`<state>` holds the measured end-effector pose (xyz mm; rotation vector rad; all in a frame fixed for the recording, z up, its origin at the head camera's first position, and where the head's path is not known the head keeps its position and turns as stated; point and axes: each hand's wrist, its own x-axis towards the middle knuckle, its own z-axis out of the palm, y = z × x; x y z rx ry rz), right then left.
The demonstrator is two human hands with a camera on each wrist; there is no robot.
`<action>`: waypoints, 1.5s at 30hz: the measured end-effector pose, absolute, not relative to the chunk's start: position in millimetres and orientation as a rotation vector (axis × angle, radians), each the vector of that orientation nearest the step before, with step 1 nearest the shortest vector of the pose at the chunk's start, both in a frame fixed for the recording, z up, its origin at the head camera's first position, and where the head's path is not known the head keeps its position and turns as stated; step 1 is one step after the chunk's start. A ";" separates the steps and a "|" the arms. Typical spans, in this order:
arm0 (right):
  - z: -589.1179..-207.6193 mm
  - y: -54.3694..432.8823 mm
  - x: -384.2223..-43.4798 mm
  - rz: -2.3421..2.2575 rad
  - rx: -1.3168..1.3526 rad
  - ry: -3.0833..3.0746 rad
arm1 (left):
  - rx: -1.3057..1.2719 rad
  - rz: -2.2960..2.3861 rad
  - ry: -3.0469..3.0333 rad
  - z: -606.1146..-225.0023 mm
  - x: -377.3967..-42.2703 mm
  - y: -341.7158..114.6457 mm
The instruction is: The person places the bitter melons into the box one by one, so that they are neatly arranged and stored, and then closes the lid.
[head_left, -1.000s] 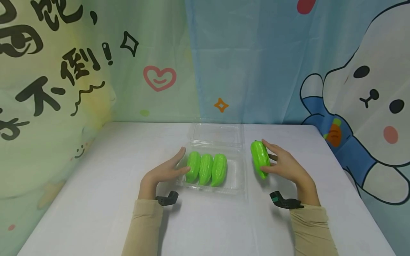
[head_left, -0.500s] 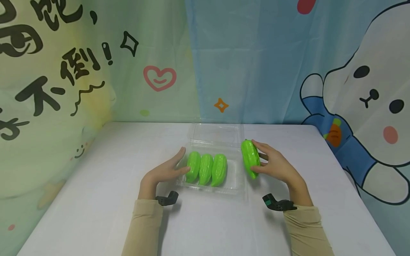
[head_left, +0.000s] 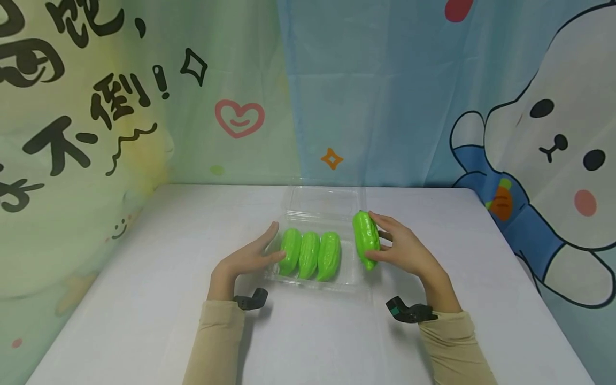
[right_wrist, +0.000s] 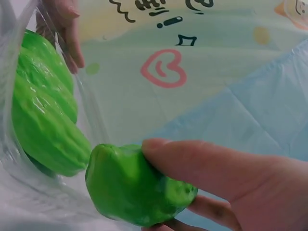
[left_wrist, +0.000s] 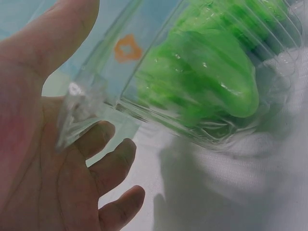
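Our right hand [head_left: 401,246] pinches a green gourd [head_left: 366,239] between thumb and fingers at the clear box's [head_left: 350,267] right edge. Our left hand [head_left: 247,256] spreads its fingers at the left side. Inside, we see three more gourds [head_left: 309,255] side by side.

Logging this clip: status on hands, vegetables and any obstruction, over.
Right hand gripping one green vegetable by right edge of clear box. Left hand at its left side. Three other vegetables side by side inside. Lid open, out of the way.
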<state>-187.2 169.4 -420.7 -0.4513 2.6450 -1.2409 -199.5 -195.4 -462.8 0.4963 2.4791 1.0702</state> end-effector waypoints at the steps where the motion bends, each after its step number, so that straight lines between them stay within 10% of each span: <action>1: -420.8 167.8 -186.8 -1.244 -0.449 2.648 | 0.493 1.073 2.478 -462.9 -199.3 -195.1; 45: -426.0 100.9 -163.0 -0.467 -0.424 3.032 | 0.510 1.096 2.482 -462.8 -197.3 -194.8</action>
